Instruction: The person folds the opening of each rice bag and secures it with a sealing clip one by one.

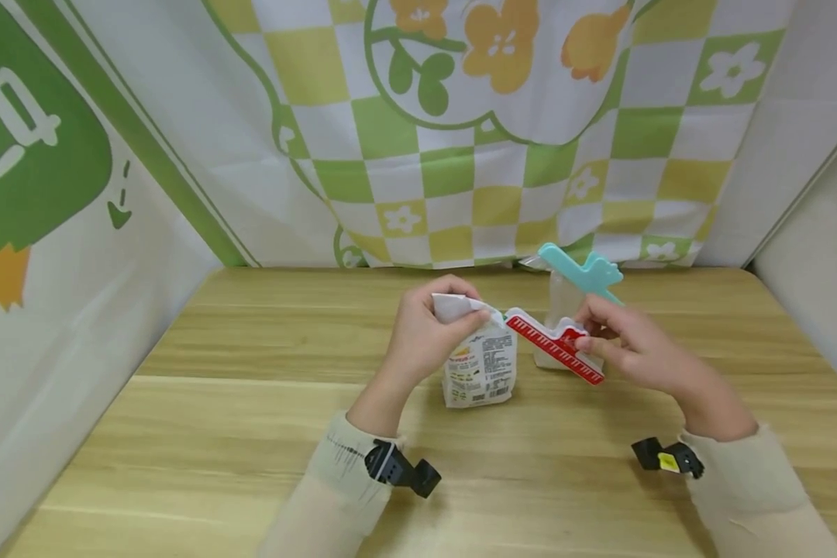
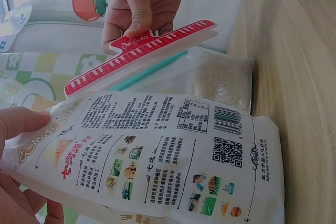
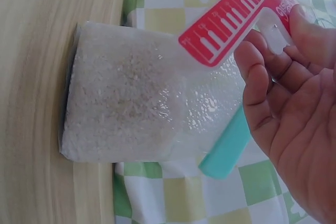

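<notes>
My left hand pinches the folded top of a white printed paper-like bag, which stands upright on the table. In my right hand, the thumb and fingers pinch the handle of a red and white bag clip with a piano-key pattern. The clip slants down to the right, its upper left end close beside the bag's top edge; I cannot tell whether they touch. Behind the clip stands a clear bag of rice, with a teal bag clip at its top.
Both bags stand on a wood-grain table. A checked, flowered cloth hangs behind the table's back edge. On the left is a white wall panel with green print.
</notes>
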Demonstrator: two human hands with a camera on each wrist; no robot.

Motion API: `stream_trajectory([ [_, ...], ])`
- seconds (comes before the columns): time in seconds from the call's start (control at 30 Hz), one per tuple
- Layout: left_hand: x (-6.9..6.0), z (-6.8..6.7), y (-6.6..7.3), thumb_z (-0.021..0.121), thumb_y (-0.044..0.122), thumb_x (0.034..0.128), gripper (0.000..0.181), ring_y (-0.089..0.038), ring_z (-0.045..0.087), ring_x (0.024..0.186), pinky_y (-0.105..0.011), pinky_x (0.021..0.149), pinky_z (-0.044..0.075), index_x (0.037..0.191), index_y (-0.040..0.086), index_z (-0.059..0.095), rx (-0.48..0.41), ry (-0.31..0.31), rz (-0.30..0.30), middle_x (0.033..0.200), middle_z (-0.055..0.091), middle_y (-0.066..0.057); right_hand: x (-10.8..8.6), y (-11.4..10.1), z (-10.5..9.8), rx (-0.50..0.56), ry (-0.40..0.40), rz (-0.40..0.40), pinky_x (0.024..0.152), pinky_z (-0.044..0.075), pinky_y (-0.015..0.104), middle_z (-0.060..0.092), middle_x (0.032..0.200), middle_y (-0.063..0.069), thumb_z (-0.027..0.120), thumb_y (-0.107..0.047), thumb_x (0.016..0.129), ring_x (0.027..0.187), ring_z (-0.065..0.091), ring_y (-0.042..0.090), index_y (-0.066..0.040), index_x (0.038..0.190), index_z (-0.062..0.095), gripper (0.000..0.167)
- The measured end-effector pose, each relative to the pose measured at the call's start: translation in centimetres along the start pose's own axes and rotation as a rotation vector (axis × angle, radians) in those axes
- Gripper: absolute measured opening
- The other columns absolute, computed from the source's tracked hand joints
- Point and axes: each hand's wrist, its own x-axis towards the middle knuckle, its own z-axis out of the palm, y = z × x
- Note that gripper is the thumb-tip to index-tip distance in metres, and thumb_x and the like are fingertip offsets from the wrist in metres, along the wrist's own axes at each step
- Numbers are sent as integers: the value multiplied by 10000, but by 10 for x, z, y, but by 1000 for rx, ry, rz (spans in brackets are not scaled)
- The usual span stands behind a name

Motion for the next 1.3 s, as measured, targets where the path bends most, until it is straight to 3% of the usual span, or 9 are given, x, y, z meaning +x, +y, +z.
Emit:
stream_trajectory([
  [0.47, 2, 0, 1, 783, 49, 811, 121, -151, 599, 750, -284, 637, 529, 885, 51, 687, 11, -7, 27, 918, 700, -144, 5, -2, 7, 29, 14, 32, 657, 534, 232, 609, 848, -9, 647, 93, 885, 784, 587, 23, -52, 956, 570, 179],
  [0.93, 2, -1, 1, 790, 48, 806, 133, -161, 596, 762, -283, 640, 527, 895, 40, 693, 6, -3, 5, 943, 699, -157, 8, -6, 10, 55, 12, 30, 666, 506, 222, 567, 850, -12, 636, 69, 905, 778, 551, 49, -56, 987, 578, 161],
  [1.3, 6, -17, -5, 787, 146, 844, 195, -169, 643, 806, -319, 684, 576, 999, 58, 708, 30, -106, -59, 997, 696, -128, 7, -3, 15, 100, 13, 77, 638, 505, 235, 597, 854, 24, 603, 68, 927, 773, 558, 56, -27, 1012, 571, 131],
])
